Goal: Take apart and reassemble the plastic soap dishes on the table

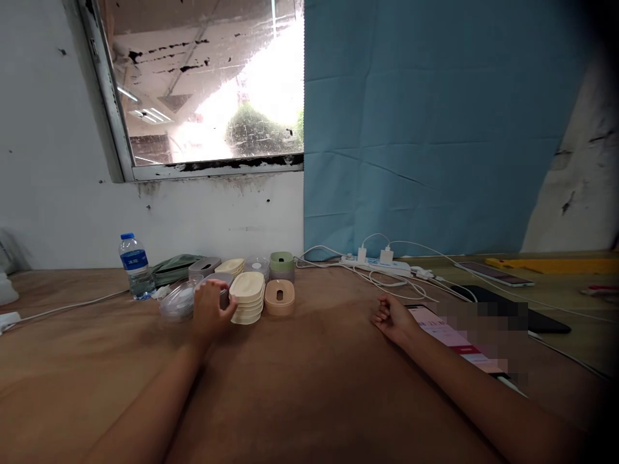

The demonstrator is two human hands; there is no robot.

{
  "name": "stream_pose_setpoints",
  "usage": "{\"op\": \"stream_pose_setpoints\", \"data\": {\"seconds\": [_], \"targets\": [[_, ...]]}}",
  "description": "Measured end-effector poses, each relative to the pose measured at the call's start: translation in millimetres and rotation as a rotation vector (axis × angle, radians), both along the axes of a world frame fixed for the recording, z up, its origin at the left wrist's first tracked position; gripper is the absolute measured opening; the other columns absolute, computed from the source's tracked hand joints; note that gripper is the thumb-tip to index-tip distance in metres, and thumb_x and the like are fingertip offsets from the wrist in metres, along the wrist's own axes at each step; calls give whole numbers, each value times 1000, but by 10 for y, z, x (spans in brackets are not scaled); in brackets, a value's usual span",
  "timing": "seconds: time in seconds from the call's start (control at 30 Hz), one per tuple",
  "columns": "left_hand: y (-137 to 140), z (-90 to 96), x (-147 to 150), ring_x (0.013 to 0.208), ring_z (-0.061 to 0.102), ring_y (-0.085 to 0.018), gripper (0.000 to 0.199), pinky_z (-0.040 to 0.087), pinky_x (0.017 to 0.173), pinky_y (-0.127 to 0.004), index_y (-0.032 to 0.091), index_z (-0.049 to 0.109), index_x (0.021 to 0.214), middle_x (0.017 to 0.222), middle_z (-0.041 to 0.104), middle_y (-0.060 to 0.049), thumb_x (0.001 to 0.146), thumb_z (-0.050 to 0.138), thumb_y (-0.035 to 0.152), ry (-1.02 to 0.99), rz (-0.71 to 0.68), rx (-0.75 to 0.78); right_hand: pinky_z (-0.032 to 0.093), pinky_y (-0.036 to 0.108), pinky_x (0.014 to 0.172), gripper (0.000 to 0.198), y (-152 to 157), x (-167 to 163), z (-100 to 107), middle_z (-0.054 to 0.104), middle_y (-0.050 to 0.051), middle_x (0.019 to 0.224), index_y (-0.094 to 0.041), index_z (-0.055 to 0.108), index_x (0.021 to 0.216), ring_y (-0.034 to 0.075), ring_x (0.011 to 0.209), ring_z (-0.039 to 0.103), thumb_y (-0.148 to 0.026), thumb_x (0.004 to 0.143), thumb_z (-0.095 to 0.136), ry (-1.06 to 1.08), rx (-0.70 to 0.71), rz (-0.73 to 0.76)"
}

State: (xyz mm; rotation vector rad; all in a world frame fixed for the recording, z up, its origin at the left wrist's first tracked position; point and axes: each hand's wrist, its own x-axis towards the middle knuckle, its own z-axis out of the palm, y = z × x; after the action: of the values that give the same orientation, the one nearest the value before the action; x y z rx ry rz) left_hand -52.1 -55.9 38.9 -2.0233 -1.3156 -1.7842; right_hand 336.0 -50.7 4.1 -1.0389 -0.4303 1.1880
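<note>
My left hand [211, 312] is at the containers, thumb apart from its bent fingers, with nothing visible between them. It partly covers a greyish container [223, 280] behind it, and I cannot tell whether it touches it. Right beside the thumb rises a stack of cream oval containers [247, 298]. A peach container [280, 298] with an oblong slot stands to the right of that stack, and a green one [282, 263] is behind it. Clear plastic pieces [175, 301] lie left of the hand. My right hand [395, 320] rests on the brown tabletop, fingers curled in, nothing seen in them.
A water bottle [136, 267] stands at the back left near a dark green pouch [176, 269]. Along the wall runs a power strip [377, 264] with tangled white cables. Beside my right forearm lies a lit phone [447, 338]; another phone [496, 274] lies farther back.
</note>
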Motion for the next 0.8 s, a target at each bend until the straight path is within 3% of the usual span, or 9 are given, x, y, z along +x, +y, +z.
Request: {"op": "stream_pose_setpoints", "data": {"seconds": [0.1, 0.17, 0.6, 0.7, 0.8], "targets": [[6, -57, 119, 97, 46, -25, 25, 30, 87, -39, 20, 56, 97, 97, 55, -8, 73, 51, 25, 470, 149, 21, 49, 32, 69, 23, -14, -16, 14, 56, 5, 102, -16, 52, 104, 14, 81, 57, -29, 86, 46, 3, 1, 3], [36, -106, 150, 99, 46, -25, 27, 30, 89, -40, 20, 55, 102, 100, 55, -9, 77, 47, 26, 592, 195, 28, 49, 34, 72, 25, -17, -25, 18, 55, 6, 105, -16, 52, 106, 16, 86, 57, -29, 86, 47, 3, 1, 0], [93, -207, 96, 99, 47, -23, 22, 25, 87, -40, 23, 59, 96, 98, 61, -6, 85, 41, 27, 710, 189, 8, 48, 38, 77, 27, -65, -126, 70, 54, 7, 110, -16, 50, 109, 18, 91, 56, -29, 86, 48, -23, 18, -19], [41, -178, 114, 98, 48, -22, 21, 23, 88, -40, 26, 59, 97, 97, 62, -4, 85, 42, 28, 686, 140, 50, 48, 38, 76, 27, -80, -147, 78, 54, 6, 109, -16, 50, 109, 18, 91, 56, -29, 85, 48, -38, 23, -22], [-36, -135, 162, 97, 49, -20, 19, 22, 88, -38, 30, 59, 97, 96, 64, -1, 84, 45, 29, 699, 8, 70, 48, 37, 76, 27, -88, -159, 81, 54, 6, 109, -16, 51, 109, 18, 91, 56, -29, 86, 48, -54, 29, -18]]}}
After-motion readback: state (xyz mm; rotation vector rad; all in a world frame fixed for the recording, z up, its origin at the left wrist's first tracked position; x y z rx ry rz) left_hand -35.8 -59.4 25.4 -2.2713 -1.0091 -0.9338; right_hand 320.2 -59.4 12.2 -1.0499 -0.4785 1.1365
